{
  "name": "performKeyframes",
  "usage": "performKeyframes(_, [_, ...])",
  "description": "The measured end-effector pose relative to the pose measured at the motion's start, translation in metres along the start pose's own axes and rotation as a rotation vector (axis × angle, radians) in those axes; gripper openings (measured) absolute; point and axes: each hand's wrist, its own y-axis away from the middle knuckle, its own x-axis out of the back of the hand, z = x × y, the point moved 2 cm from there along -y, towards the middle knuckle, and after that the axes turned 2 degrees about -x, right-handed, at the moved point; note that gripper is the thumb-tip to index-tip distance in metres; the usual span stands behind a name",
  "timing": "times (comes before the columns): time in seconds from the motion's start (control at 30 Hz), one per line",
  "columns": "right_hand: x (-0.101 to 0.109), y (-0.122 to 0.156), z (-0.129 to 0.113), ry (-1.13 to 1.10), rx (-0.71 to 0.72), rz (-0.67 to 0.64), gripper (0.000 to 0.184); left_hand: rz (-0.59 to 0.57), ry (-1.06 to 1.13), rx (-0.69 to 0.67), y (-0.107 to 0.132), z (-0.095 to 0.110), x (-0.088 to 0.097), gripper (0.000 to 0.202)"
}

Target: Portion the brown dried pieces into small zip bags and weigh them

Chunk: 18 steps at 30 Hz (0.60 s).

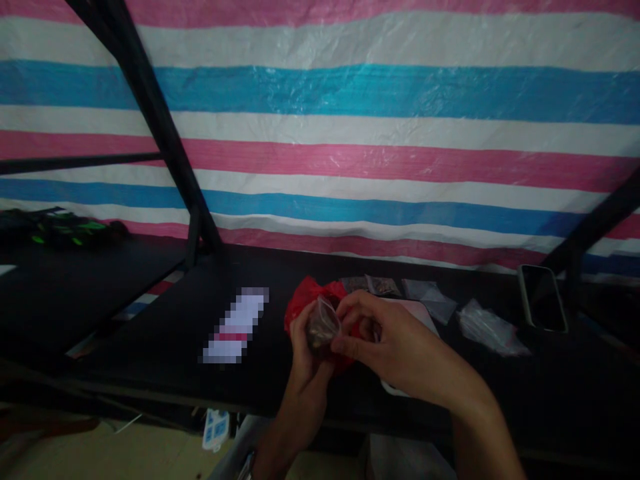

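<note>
A small clear plastic bag [324, 325] with dark contents, too dim to name, is upright between my two hands. My left hand [303, 353] is wrapped round its lower part from the left. At the bag's upper right edge, my right hand [383, 333] pinches the plastic between thumb and fingers. Behind and below the hands lies a crumpled red plastic bag [306, 293]. Under my right hand sits a pale, flat, round-cornered object [424, 315], mostly covered by the hand, so its kind is unclear.
Filled clear bags [383, 285] lie behind the hands. Flat clear bags [430, 299] and a pile of them [493, 328] lie to the right, near a phone [544, 299]. A blurred white slip [237, 325] lies left on the black table [165, 353]. Black metal bars [165, 133] rise behind.
</note>
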Motion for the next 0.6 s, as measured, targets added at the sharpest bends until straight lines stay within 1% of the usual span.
performKeyframes(0.07, [-0.001,0.000,0.000,0.004,0.012,0.008,0.011,0.010,-0.108,-0.088,0.000,-0.012,0.000,0.075])
performKeyframes(0.1, [0.001,0.001,0.000,0.025,0.033,0.037,0.009,0.020,-0.148,-0.106,-0.002,-0.018,0.001,0.078])
performKeyframes(0.17, [0.011,0.004,0.000,0.074,0.073,0.116,0.009,0.054,-0.182,-0.092,-0.011,-0.032,0.006,0.076])
performKeyframes(0.2, [0.019,0.007,0.001,0.093,0.082,0.160,0.009,0.089,-0.178,-0.060,-0.016,-0.037,0.009,0.070])
performKeyframes(0.23, [0.029,0.010,0.003,0.105,0.082,0.209,0.008,0.135,-0.174,-0.015,-0.021,-0.040,0.012,0.058])
performKeyframes(0.27, [0.041,0.014,0.007,0.109,0.076,0.259,0.009,0.155,-0.170,0.001,-0.024,-0.040,0.015,0.050])
performKeyframes(0.3, [0.053,0.017,0.014,0.108,0.064,0.302,0.010,0.160,-0.163,0.004,-0.026,-0.038,0.017,0.047])
performKeyframes(0.33, [0.064,0.020,0.023,0.098,0.055,0.341,0.013,0.159,-0.156,-0.002,-0.025,-0.033,0.019,0.048])
performKeyframes(0.37, [0.075,0.023,0.035,0.080,0.045,0.363,0.015,0.144,-0.153,-0.022,-0.022,-0.026,0.021,0.054])
performKeyframes(0.4, [0.083,0.024,0.048,0.070,0.020,0.370,0.016,0.090,-0.181,-0.057,-0.018,-0.018,0.022,0.063])
performKeyframes(0.43, [0.090,0.025,0.064,0.076,-0.013,0.363,0.016,0.042,-0.224,-0.063,-0.014,-0.011,0.024,0.065])
performKeyframes(0.53, [0.098,0.023,0.108,0.183,-0.110,0.338,0.018,0.017,-0.284,-0.118,-0.005,0.003,0.029,0.059])
performKeyframes(0.57, [0.099,0.022,0.120,0.241,-0.141,0.357,0.020,0.017,-0.301,-0.132,-0.004,0.005,0.031,0.057])
performKeyframes(0.6, [0.100,0.021,0.129,0.302,-0.162,0.403,0.021,0.015,-0.319,-0.140,-0.004,0.005,0.032,0.056])
